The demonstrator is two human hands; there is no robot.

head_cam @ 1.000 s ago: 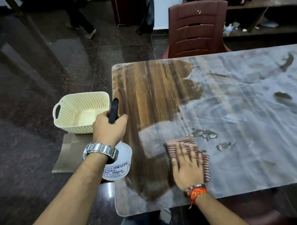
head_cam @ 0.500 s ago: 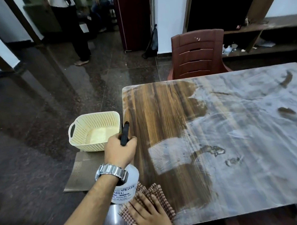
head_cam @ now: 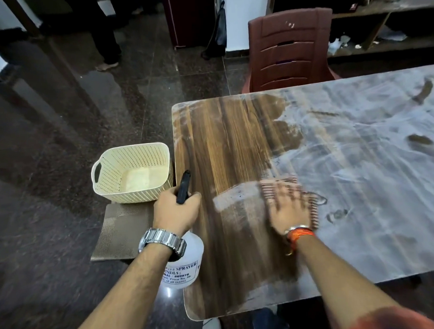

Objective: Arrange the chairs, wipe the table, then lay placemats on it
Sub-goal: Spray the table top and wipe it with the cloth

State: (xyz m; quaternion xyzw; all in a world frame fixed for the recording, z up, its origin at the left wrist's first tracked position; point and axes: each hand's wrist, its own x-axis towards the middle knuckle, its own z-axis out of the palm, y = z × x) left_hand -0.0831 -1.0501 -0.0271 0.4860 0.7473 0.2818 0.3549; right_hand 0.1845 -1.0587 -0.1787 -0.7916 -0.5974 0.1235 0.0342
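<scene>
The wooden table (head_cam: 235, 143) is dark and wiped on its left part and covered with pale dust streaks on the right. My right hand (head_cam: 286, 211) presses flat on a checked red-brown cloth (head_cam: 309, 205) at the border of the dusty area; both are motion-blurred. My left hand (head_cam: 175, 212) grips a white spray bottle (head_cam: 188, 267) by its black trigger head, held just off the table's left edge. A brown placemat (head_cam: 119, 233) lies on the floor under a basket. A maroon plastic chair (head_cam: 290, 49) stands at the table's far side.
A cream perforated basket (head_cam: 131, 173) sits on the placemat left of the table. Dark polished floor spreads to the left. A person's legs (head_cam: 106, 42) stand at the far left back. Wooden shelving (head_cam: 391, 20) with clutter runs behind the chair.
My right hand slid the cloth from the table's near left corner up and right to the dust border. The view tilted slightly. The left hand still holds the bottle.
</scene>
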